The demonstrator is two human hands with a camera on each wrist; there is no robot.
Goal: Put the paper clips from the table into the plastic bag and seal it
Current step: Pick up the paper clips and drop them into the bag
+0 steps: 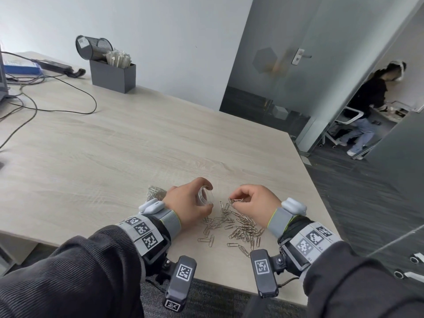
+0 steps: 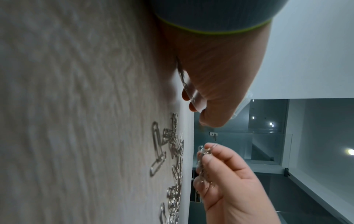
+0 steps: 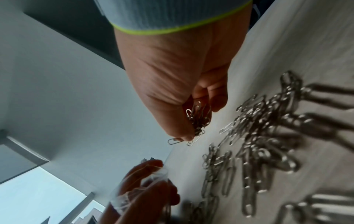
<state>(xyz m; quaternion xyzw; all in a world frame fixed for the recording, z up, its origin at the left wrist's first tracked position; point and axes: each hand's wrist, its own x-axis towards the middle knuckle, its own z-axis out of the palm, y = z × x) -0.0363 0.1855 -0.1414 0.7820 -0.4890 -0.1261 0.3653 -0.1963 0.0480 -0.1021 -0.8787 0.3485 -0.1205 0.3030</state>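
Clips (image 1: pixel 231 228) are lying low in the head view on the surface (image 1: pixel 114 145); the left hand (image 1: pixel 190 204) is gripping the bag (image 1: pixel 205 196) mouth. Right wrist view: the right hand (image 3: pixel 178 91) is pinching a bunch (image 3: pixel 197 119), likely light, slippery, tangling.

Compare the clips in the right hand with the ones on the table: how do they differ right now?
The bunch of clips is pinched in the right hand and lifted off the table; the loose clips lie flat on it. The bunch is tight and small; the loose clips are spread out and far more numerous. Both look like plain silver wire clips.
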